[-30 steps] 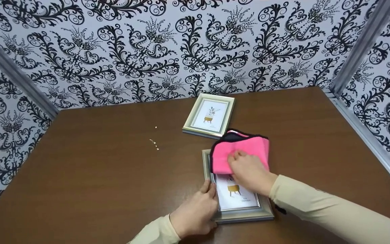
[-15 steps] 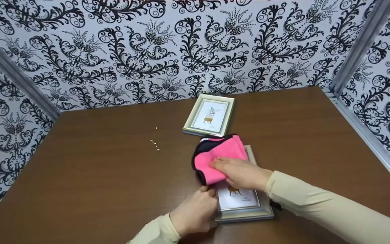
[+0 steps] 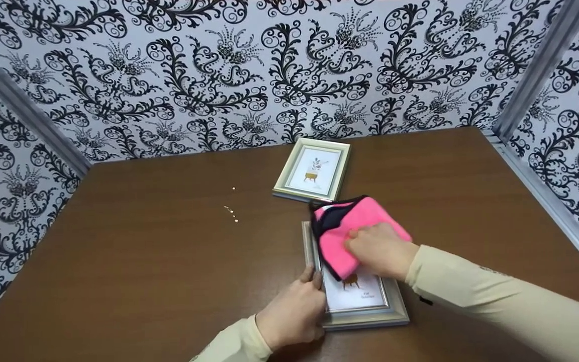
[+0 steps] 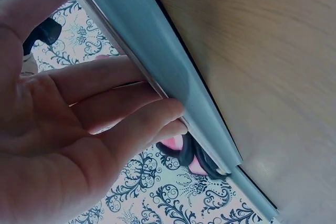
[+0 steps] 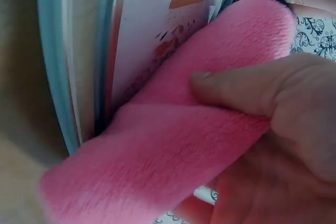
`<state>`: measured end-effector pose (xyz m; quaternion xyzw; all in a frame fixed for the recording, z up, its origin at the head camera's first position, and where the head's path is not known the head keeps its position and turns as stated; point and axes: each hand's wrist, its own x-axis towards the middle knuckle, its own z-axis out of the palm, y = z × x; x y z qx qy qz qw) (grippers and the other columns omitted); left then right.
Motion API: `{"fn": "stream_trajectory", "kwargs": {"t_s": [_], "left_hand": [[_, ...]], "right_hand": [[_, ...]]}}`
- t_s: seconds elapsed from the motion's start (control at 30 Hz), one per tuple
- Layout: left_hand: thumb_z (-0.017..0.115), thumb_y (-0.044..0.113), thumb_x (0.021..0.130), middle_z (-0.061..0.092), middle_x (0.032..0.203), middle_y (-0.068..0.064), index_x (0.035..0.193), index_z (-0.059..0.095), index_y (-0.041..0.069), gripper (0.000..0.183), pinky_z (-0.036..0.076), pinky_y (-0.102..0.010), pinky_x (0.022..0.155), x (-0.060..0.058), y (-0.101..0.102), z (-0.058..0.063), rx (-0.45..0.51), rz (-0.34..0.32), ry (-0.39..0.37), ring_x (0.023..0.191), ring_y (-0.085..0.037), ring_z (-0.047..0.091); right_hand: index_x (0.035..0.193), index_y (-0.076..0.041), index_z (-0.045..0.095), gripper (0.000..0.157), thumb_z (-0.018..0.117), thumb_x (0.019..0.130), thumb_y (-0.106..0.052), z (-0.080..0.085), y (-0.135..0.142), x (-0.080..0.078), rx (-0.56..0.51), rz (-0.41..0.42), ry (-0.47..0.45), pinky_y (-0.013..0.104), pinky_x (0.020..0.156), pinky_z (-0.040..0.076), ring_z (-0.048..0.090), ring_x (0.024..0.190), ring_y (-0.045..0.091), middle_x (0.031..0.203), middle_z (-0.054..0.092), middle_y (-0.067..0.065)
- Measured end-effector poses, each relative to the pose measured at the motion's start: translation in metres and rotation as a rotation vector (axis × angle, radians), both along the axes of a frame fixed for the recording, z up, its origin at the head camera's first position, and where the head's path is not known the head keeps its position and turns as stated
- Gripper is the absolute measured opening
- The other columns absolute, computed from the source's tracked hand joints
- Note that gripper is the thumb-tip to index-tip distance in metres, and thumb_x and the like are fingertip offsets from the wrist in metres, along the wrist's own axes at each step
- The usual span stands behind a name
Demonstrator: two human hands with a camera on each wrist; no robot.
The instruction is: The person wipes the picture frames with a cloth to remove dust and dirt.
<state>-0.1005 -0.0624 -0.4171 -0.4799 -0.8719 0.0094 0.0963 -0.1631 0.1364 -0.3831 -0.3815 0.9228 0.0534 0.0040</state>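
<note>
In the head view my left hand [image 3: 293, 307] grips the left edge of a cream picture frame [image 3: 370, 318] lying face up on the table. The left wrist view shows the thumb and fingers of that hand [image 4: 89, 124] along the frame's pale side [image 4: 152, 45]. My right hand [image 3: 382, 251] holds a folded pink cloth [image 3: 357, 216] with black edging over the frame's upper part. Its thumb presses on the plush cloth [image 5: 157, 145] in the right wrist view, against the picture's face. The cloth hides the top of the picture; a yellow planter shows below.
A second cream picture frame [image 3: 312, 168] lies face up behind the first, close to the cloth's far edge. Small pale flecks [image 3: 231, 212] dot the brown table [image 3: 169, 261] to the left. Patterned walls [image 3: 279, 75] enclose the table's back and sides.
The right hand has moved the pink cloth left across the frame, then back right, tilting it. The left hand stays at the frame's left edge.
</note>
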Motion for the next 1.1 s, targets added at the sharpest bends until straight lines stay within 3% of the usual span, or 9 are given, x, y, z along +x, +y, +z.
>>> {"fn": "stream_trajectory", "kwargs": {"t_s": [0.1,0.2,0.3,0.47,0.6,0.7,0.8,0.9,1.1], "left_hand": [[0.088,0.033,0.052,0.062,0.091,-0.006,0.066,0.062,0.019,0.032,0.032,-0.041,0.108,0.002,0.001,0.000,-0.017,0.015,0.009,0.103,-0.020,0.059],[0.088,0.034,0.053,0.063,0.094,-0.009,0.061,0.061,0.017,0.033,0.031,-0.040,0.108,0.003,0.003,0.000,-0.042,0.028,0.023,0.106,-0.021,0.058],[0.088,0.035,0.055,0.065,0.104,-0.016,0.061,0.061,0.016,0.033,0.031,-0.040,0.108,0.005,0.004,0.000,-0.066,0.032,0.029,0.113,-0.025,0.056],[0.087,0.037,0.057,0.061,0.117,-0.023,0.064,0.064,0.017,0.032,0.031,-0.041,0.109,0.009,0.005,0.003,-0.117,0.036,0.051,0.119,-0.028,0.053],[0.087,0.041,0.057,0.061,0.115,-0.022,0.070,0.069,0.014,0.035,0.032,-0.039,0.107,0.011,0.005,0.001,-0.148,0.033,0.114,0.116,-0.029,0.053],[0.086,0.040,0.057,0.064,0.107,-0.016,0.073,0.071,0.014,0.035,0.039,-0.033,0.101,0.012,0.005,-0.002,-0.139,0.032,0.148,0.107,-0.026,0.056],[0.087,0.034,0.058,0.063,0.090,-0.006,0.072,0.070,0.017,0.028,0.048,-0.027,0.081,0.015,0.004,-0.002,-0.113,0.042,0.131,0.089,-0.019,0.058],[0.087,0.030,0.060,0.060,0.077,0.000,0.071,0.070,0.019,0.023,0.049,-0.026,0.064,0.017,0.003,-0.002,-0.107,0.047,0.112,0.076,-0.014,0.056],[0.086,0.028,0.062,0.061,0.075,0.001,0.070,0.070,0.018,0.021,0.050,-0.025,0.062,0.020,0.005,-0.003,-0.100,0.047,0.097,0.072,-0.013,0.058]], "right_hand": [[0.080,-0.002,0.061,0.014,0.073,0.074,-0.006,-0.002,-0.002,0.007,0.088,-0.116,0.038,0.040,0.049,0.048,0.053,0.060,0.024,0.070,0.055,0.008],[0.071,-0.002,0.057,0.016,0.072,0.073,-0.007,-0.003,-0.005,0.016,0.123,-0.158,0.067,0.039,0.047,0.048,0.050,0.056,0.023,0.062,0.050,0.007],[0.067,-0.002,0.054,0.018,0.071,0.072,-0.006,-0.004,-0.010,0.022,0.049,-0.169,0.033,0.040,0.044,0.048,0.050,0.053,0.023,0.058,0.047,0.007],[0.073,-0.003,0.054,0.015,0.069,0.076,-0.005,-0.002,-0.016,0.017,-0.132,-0.195,-0.140,0.043,0.048,0.048,0.046,0.054,0.022,0.060,0.045,0.005],[0.085,-0.001,0.058,0.009,0.064,0.079,-0.001,-0.004,-0.015,0.011,-0.219,-0.116,-0.158,0.041,0.048,0.045,0.042,0.052,0.021,0.060,0.045,0.004],[0.106,0.000,0.063,0.025,0.063,0.080,0.000,-0.006,-0.012,0.010,-0.268,-0.044,-0.156,0.042,0.053,0.046,0.045,0.053,0.022,0.065,0.053,0.006],[0.124,-0.004,0.061,0.043,0.062,0.082,0.001,-0.009,-0.008,0.010,-0.314,0.013,-0.194,0.044,0.071,0.051,0.061,0.073,0.026,0.091,0.068,0.012],[0.129,-0.007,0.060,0.047,0.061,0.084,0.002,-0.012,-0.006,0.011,-0.353,0.075,-0.233,0.046,0.089,0.048,0.062,0.102,0.031,0.120,0.064,0.015],[0.131,-0.011,0.061,0.056,0.062,0.078,0.008,-0.011,0.002,0.011,-0.302,0.160,-0.236,0.046,0.098,0.042,0.054,0.116,0.033,0.130,0.059,0.012]]}}
